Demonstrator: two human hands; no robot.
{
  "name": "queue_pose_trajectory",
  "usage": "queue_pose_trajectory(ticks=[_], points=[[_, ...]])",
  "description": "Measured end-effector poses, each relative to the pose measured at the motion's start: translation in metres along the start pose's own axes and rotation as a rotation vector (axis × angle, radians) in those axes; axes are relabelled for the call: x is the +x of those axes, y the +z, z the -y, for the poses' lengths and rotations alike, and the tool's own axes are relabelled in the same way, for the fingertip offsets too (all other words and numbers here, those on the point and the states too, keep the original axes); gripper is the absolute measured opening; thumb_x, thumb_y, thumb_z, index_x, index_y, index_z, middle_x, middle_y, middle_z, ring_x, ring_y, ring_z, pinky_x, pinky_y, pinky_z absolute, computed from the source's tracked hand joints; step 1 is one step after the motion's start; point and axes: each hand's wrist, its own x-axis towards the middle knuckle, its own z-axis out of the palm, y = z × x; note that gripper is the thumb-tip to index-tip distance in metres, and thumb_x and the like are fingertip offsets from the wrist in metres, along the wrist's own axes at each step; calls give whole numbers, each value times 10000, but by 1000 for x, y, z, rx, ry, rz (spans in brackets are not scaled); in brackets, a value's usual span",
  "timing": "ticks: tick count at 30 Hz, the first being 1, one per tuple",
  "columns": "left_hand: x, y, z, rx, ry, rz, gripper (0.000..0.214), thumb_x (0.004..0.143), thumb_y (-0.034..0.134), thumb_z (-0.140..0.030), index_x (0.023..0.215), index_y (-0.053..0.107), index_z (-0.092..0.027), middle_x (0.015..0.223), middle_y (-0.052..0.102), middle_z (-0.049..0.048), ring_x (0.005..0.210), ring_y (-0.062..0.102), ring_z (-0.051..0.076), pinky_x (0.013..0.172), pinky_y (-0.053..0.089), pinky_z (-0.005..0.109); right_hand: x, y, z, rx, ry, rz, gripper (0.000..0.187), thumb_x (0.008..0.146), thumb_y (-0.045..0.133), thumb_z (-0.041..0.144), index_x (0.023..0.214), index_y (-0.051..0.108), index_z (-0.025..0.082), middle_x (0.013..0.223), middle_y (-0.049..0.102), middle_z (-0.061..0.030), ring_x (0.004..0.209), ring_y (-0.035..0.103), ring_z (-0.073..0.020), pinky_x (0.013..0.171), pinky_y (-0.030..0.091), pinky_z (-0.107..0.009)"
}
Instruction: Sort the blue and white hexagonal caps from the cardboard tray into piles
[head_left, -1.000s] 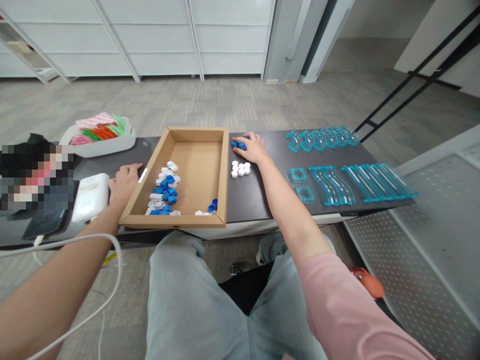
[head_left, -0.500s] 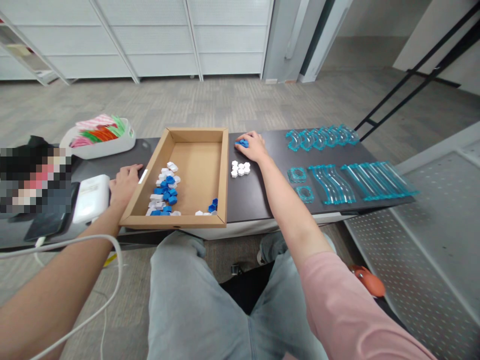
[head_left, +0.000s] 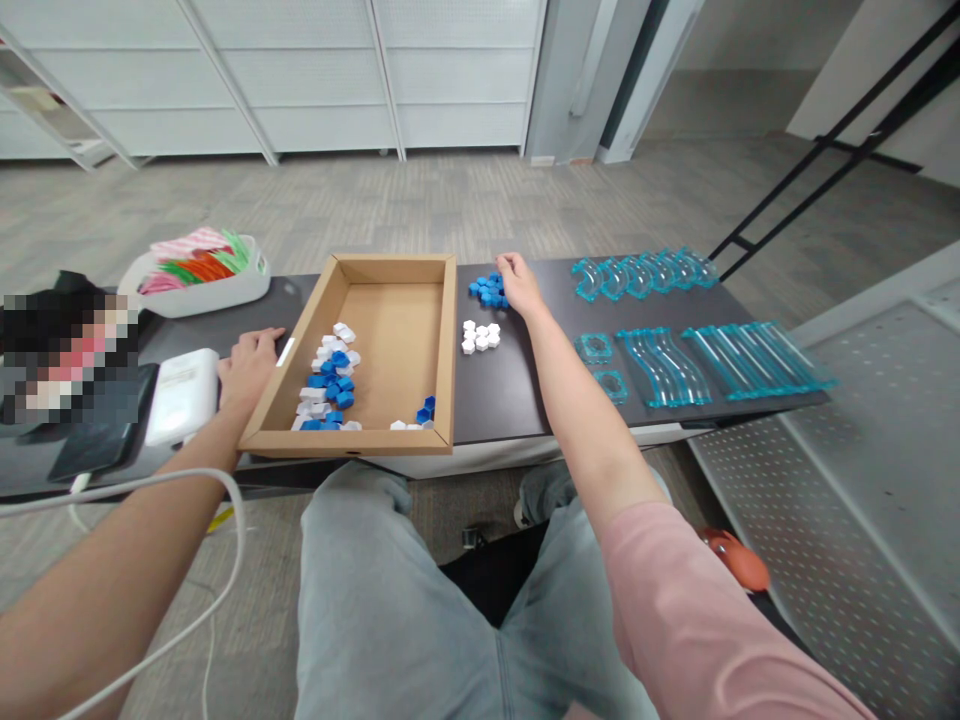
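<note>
A shallow cardboard tray [head_left: 450, 350] lies on the dark table and holds a loose heap of blue and white hexagonal pieces [head_left: 328, 385] along its left side, with a few more in its near right corner. Right of the tray, a cluster of blue pieces [head_left: 487, 289] sits on the table with a cluster of white pieces [head_left: 480, 336] just nearer to me. My right hand [head_left: 519, 284] rests beside the blue cluster, fingertips touching its right edge. My left hand [head_left: 247, 362] lies flat on the table against the tray's left wall, holding nothing.
Clear teal track pieces [head_left: 660, 350] lie in rows on the right part of the table. A white tub of coloured strips [head_left: 199, 270] stands at the back left. A white device [head_left: 180, 392] with a cable and a dark tablet [head_left: 94, 440] lie at the left.
My right hand has slid right off the blue cluster, which now shows in full beside the fingers. My left hand has stayed in place.
</note>
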Motion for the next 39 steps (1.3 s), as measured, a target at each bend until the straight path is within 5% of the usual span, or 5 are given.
queue_pose_trajectory(ticks=[7, 16, 23, 28, 39], points=[[-1, 0, -1, -2, 4, -9, 657, 1189, 372, -359, 1808, 459, -157, 1828, 447, 292, 1709, 467, 450, 1413, 362, 695, 3, 10, 4, 72, 3, 13, 581, 1226, 360, 638, 1414, 765, 267, 1377, 869, -110, 1363, 819, -268, 1228, 624, -473], [0, -1, 0, -7, 8, 3, 674, 1191, 359, -400, 1810, 455, -151, 1827, 449, 298, 1701, 470, 455, 1404, 368, 679, 10, 26, 8, 142, 31, 9, 994, 1135, 176, 972, 1561, 699, 242, 1522, 800, -208, 1443, 787, -341, 1257, 606, -558], [-1, -2, -2, -5, 5, 1, 678, 1191, 359, -391, 1814, 449, -140, 1836, 435, 311, 1708, 460, 465, 1405, 358, 697, 7, -1, 4, 124, -12, -7, 753, 1138, 586, 791, 1663, 650, 255, 1666, 732, -208, 1571, 696, -358, 1344, 542, -592], [-3, -1, -3, 0, 8, -16, 671, 1191, 359, -357, 1809, 466, -120, 1821, 437, 328, 1703, 477, 467, 1400, 378, 699, -6, -27, -3, 37, -163, 188, 1070, 889, 956, 705, 1757, 577, 208, 1824, 566, -253, 1702, 551, -425, 1418, 455, -637], [2, 2, 2, 0, 16, -23, 642, 1189, 397, -297, 1806, 485, -141, 1823, 471, 302, 1688, 499, 438, 1386, 405, 721, -22, -1, 8, -234, -225, 277, 1075, 796, 1032, 412, 1764, 591, 252, 1785, 558, -194, 1701, 547, -438, 1444, 447, -614]])
